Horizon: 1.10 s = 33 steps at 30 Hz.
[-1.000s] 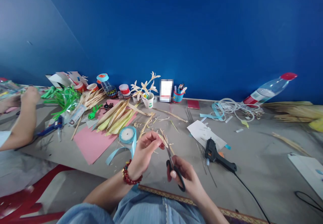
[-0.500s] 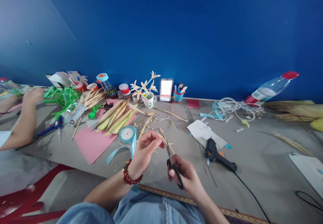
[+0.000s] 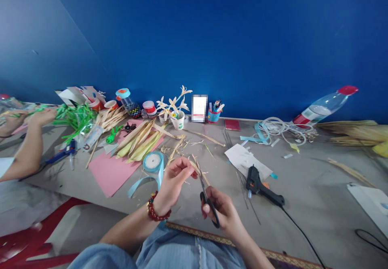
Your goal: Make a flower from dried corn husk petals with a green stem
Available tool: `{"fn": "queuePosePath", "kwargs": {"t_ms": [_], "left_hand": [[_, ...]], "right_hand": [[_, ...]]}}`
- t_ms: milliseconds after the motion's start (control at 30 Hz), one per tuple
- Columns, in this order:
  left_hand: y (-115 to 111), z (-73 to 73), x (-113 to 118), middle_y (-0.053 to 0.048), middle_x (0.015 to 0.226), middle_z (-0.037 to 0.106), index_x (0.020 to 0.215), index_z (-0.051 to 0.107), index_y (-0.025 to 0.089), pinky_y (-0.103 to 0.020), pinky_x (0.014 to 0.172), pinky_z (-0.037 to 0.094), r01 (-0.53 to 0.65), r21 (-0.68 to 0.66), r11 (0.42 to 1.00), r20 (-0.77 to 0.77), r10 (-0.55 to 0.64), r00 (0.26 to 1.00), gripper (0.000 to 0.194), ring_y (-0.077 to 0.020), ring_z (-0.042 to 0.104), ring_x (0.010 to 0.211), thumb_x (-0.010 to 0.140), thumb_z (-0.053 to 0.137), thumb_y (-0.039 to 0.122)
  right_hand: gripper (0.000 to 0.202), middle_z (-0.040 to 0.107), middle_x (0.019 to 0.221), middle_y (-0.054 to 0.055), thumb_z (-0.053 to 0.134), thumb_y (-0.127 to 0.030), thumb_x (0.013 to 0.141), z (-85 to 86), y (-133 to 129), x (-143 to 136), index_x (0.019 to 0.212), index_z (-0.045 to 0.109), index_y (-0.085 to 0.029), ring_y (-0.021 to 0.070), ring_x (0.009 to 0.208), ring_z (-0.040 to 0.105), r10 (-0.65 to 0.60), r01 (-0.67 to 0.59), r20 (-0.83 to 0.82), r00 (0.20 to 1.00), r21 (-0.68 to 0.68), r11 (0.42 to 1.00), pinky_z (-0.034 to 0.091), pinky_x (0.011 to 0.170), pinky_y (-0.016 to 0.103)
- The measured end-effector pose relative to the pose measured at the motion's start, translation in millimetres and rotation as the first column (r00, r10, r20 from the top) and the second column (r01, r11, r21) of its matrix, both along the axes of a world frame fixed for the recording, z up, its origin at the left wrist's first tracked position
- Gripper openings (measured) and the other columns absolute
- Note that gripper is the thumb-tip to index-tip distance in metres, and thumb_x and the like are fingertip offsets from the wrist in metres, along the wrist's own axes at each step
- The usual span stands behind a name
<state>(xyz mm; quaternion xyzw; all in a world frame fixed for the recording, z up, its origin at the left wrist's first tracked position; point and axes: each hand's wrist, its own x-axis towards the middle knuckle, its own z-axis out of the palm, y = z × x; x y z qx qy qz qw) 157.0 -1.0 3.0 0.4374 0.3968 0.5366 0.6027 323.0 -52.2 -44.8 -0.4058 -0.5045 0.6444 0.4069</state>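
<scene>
1. Pinching husk strip point(image 3: 194, 166) between thumb and fingers of left hand point(image 3: 176, 184), over gray table point(image 3: 291, 166); apparently to steady it beside the blades.
2. Gripping scissors point(image 3: 216, 215) by black handles in right hand point(image 3: 226, 212), with fingers closed round them and tips toward strip, probably for fine control. Cannot judge blade gap.
3. Logged white cup point(image 3: 179, 124) with husk flowers point(image 3: 173, 104), seemingly for keeping them upright.
4. Noted pens or similar tools point(image 3: 217, 107) in blue-and-red cup point(image 3: 214, 117).
5. Recorded blue-lidded jar point(image 3: 132, 109); cannot tell contents from dark, zigzag pattern.
</scene>
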Motion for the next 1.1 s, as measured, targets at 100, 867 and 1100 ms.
{"fn": "queuePosePath", "kwargs": {"t_ms": [100, 867, 1100], "left_hand": [[1, -1.6, 0, -0.001, 0.073, 0.065, 0.076, 0.062, 0.017, -0.027, 0.071, 0.047, 0.006, -0.005, 1.0, 0.025, -0.006, 1.0, 0.011, -0.014, 0.059, 0.07, 0.084, 0.065, 0.023], [-3, -2.8, 1, 0.002, 0.066, 0.055, 0.072, 0.061, 0.016, -0.023, 0.064, 0.039, 0.144, -0.032, 0.989, -0.145, -0.147, 0.978, 0.015, -0.011, 0.05, 0.064, 0.085, 0.064, 0.023], [-6, -4.4, 2, 0.0, 0.069, 0.057, 0.076, 0.063, 0.015, -0.024, 0.066, 0.039, 0.176, -0.096, 0.98, -0.054, -0.181, 0.982, 0.017, -0.0115, 0.05, 0.065, 0.086, 0.064, 0.029]], "right_hand": [[0.052, 0.054, 0.055, -0.002, 0.071, -0.067, 0.072, -0.3, 0, 0, 0.07, 0.046, -0.021, 0.0109, 0.049, 0.047, -0.008, 0.008, -0.002, 1.0, -0.009, 1.0, 0.034, 0.049, 0.022], [0.029, 0.068, 0.086, 0.0, 0.082, -0.029, 0.071, 11.0, 19, -5, 0.09, 0.06, -0.023, 0.0112, 0.064, 0.054, -0.376, 0.39, -0.203, 0.904, 0.031, 0.92, 0.044, 0.059, 0.02], [0.029, 0.066, 0.078, -0.002, 0.082, -0.024, 0.07, 14.4, 22, -12, 0.084, 0.057, -0.023, 0.0109, 0.064, 0.056, -0.383, 0.399, -0.249, 0.89, 0.016, 0.917, 0.045, 0.06, 0.02]]}}
